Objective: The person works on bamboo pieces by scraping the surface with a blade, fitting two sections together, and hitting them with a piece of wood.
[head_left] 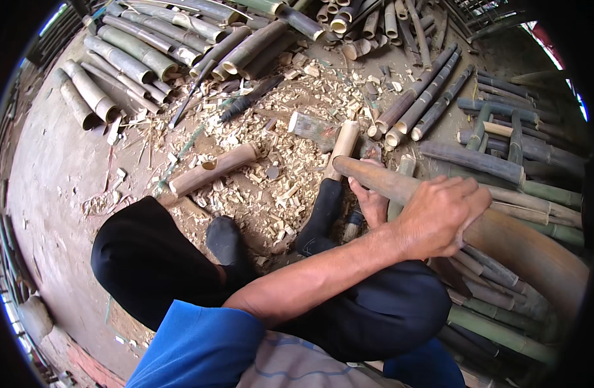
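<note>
My left hand (442,216) grips a long brown pole (504,242) from above, its fingers wrapped over the top. The pole slants from the right edge toward the middle, and its narrow end touches or lies just over a short pale bamboo piece (345,141). Farther along, my right hand (371,200) is closed under the pole near that end; my left forearm and the pole partly cover it. Left of my feet lies a bamboo length (229,165) with a round hole cut in its upper side.
Wood chips (280,161) cover the ground around my dark-covered feet (323,220). A short log (314,129) lies beyond them. Cut bamboo tubes (138,55) are piled at the far left; others (426,90) lie at the far right. More bamboo poles (504,330) stack along my right side.
</note>
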`<act>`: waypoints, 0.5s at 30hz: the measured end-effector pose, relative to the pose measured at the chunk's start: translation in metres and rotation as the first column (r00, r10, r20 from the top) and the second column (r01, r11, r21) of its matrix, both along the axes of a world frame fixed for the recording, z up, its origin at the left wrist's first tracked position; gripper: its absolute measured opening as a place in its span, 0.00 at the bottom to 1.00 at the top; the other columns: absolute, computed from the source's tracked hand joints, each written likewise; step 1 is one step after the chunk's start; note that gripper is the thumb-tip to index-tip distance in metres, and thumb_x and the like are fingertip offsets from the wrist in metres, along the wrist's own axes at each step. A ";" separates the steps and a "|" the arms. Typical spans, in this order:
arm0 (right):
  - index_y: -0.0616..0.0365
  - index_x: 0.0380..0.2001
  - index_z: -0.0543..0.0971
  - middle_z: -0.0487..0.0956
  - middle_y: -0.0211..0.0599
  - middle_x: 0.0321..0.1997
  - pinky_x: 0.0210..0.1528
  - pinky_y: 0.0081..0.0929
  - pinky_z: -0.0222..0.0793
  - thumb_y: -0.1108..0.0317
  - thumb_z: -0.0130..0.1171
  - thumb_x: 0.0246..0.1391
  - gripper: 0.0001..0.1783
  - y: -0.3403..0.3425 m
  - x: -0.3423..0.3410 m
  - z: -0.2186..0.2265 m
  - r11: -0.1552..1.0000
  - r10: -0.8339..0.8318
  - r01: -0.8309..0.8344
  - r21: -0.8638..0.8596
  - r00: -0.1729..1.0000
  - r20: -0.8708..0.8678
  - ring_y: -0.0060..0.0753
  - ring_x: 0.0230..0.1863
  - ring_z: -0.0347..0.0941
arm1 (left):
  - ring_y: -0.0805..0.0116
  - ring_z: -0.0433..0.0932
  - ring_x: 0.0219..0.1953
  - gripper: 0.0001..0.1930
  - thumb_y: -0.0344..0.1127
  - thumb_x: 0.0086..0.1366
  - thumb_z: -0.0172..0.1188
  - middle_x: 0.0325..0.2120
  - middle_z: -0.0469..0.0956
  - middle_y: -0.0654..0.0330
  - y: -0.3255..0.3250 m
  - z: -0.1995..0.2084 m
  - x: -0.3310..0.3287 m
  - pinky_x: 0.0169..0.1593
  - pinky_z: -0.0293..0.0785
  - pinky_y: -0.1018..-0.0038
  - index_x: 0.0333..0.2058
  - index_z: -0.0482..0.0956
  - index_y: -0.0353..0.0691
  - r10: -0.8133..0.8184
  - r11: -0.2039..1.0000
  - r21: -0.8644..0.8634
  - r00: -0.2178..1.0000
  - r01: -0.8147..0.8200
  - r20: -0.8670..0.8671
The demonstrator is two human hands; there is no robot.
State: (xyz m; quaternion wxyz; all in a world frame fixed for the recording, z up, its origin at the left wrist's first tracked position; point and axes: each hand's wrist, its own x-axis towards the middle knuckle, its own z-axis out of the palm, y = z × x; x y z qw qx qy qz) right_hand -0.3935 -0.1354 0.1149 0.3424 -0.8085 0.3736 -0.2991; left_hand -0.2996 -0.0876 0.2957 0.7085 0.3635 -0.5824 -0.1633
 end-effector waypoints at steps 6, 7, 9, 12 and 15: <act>0.60 0.60 0.72 0.76 0.38 0.57 0.66 0.35 0.64 0.66 0.71 0.55 0.31 -0.021 -0.027 -0.025 0.997 -0.022 0.023 0.072 1.000 -0.018 0.35 0.60 0.71 | 0.40 0.79 0.38 0.23 0.28 0.45 0.69 0.32 0.76 0.47 -0.011 0.009 0.014 0.41 0.76 0.51 0.42 0.71 0.37 -0.029 0.999 -0.024 0.999 0.030 0.015; 0.60 0.61 0.71 0.76 0.38 0.58 0.67 0.35 0.63 0.65 0.71 0.56 0.32 -0.035 -0.039 -0.027 0.997 0.002 0.003 0.071 0.998 -0.065 0.34 0.61 0.70 | 0.38 0.79 0.37 0.23 0.29 0.46 0.69 0.32 0.77 0.46 -0.016 0.018 0.019 0.40 0.76 0.50 0.42 0.71 0.37 -0.035 0.999 -0.022 0.999 0.036 0.038; 0.59 0.57 0.76 0.79 0.44 0.56 0.60 0.34 0.71 0.62 0.73 0.53 0.29 -0.066 -0.045 -0.047 0.986 0.081 -0.075 0.148 0.996 -0.037 0.32 0.58 0.75 | 0.39 0.83 0.40 0.21 0.28 0.48 0.69 0.34 0.82 0.40 -0.053 0.032 0.038 0.43 0.80 0.49 0.41 0.72 0.33 0.049 0.995 0.080 0.988 -0.061 0.145; 0.58 0.48 0.81 0.84 0.48 0.44 0.49 0.39 0.76 0.58 0.72 0.53 0.23 -0.043 -0.035 -0.028 0.962 -0.096 0.180 0.206 0.927 -0.361 0.40 0.47 0.83 | 0.49 0.86 0.42 0.17 0.35 0.51 0.72 0.38 0.85 0.41 -0.086 0.076 0.121 0.46 0.84 0.61 0.38 0.82 0.32 0.132 0.847 0.375 0.832 -0.378 0.539; 0.56 0.45 0.82 0.86 0.46 0.36 0.44 0.39 0.76 0.57 0.70 0.55 0.19 -0.032 -0.077 -0.036 0.898 -0.213 0.410 0.157 0.720 -0.660 0.35 0.40 0.82 | 0.49 0.87 0.35 0.12 0.35 0.57 0.68 0.32 0.86 0.47 -0.121 0.040 0.156 0.36 0.83 0.60 0.37 0.85 0.33 0.219 0.740 0.385 0.738 -0.552 0.638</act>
